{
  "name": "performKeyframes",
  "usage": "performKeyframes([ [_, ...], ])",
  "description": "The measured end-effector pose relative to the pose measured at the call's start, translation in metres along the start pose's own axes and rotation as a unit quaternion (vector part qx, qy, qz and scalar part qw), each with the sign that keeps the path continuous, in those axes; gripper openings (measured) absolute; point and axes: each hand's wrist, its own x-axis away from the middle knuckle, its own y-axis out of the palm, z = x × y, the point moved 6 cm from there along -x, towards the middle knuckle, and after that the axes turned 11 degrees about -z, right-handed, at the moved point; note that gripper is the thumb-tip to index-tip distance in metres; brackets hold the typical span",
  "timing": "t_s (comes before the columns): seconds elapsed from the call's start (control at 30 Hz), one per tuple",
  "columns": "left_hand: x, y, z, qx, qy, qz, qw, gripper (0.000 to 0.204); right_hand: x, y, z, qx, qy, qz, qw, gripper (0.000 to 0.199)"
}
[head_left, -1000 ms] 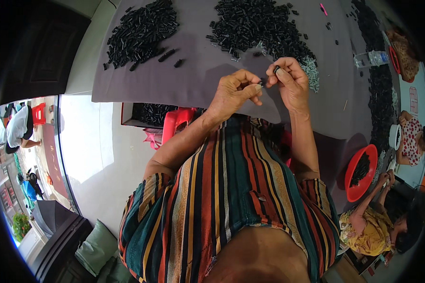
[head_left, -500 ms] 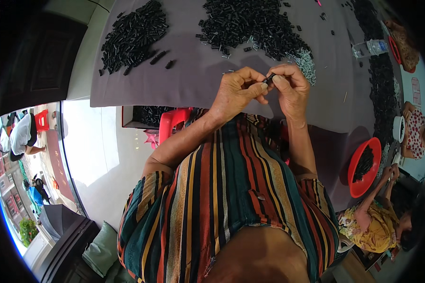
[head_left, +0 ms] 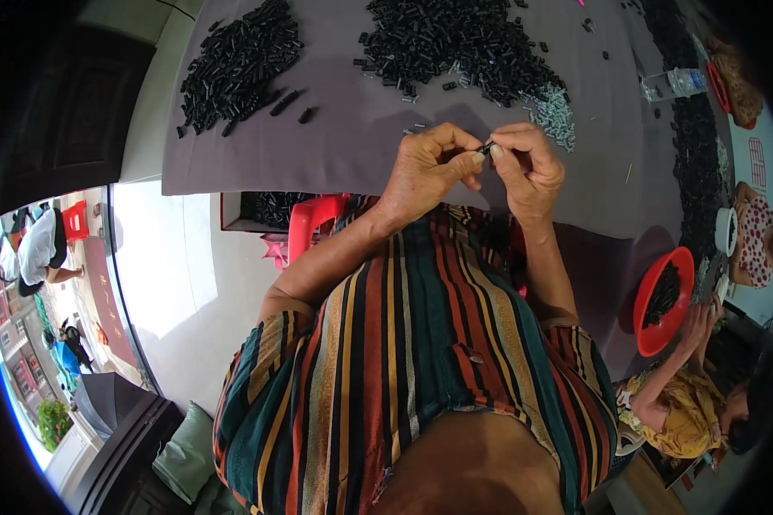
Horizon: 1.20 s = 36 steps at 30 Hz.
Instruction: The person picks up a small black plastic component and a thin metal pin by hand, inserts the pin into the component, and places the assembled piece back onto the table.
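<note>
My left hand [head_left: 428, 167] and my right hand [head_left: 528, 167] meet above the near edge of a grey table [head_left: 352, 146]. Their fingertips pinch one small black part [head_left: 486, 148] between them. Straight ahead lies a big heap of small black parts [head_left: 455, 39], and a patch of small silvery pieces [head_left: 556, 112] sits just beyond my right hand. A second heap of black parts [head_left: 240, 64] lies at the far left of the table.
A red stool [head_left: 311, 225] and a box of black parts [head_left: 266, 210] stand under the table edge. At the right, a person in yellow [head_left: 678, 412] holds a red bowl [head_left: 661, 300] of black parts. A plastic bottle [head_left: 674, 83] lies on the table's right side.
My two hands have come together, closing the small gap between their fingertips, and sit slightly lower toward the table edge. The heaps have not changed.
</note>
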Motion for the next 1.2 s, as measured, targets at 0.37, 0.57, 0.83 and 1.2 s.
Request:
performKeyframes([
  [0.37,0.002,-0.002,0.003,0.022,-0.014,0.011,1.0,0.007,0.002,0.009,0.004,-0.019,0.004,-0.002,1.0,0.01],
  [0.57,0.0,-0.004,0.008,0.024,-0.046,0.025,0.998,0.008,-0.001,0.004,-0.004,0.006,0.029,-0.006,1.0,0.014],
  [0.83,0.004,-0.01,-0.008,0.031,-0.118,0.047,0.991,0.008,-0.002,0.022,-0.017,0.488,-0.049,-0.145,0.859,0.033],
  [1.2,0.005,-0.011,-0.021,-0.003,-0.156,0.023,0.987,0.009,0.006,0.027,0.002,0.463,-0.061,-0.086,0.88,0.033],
])
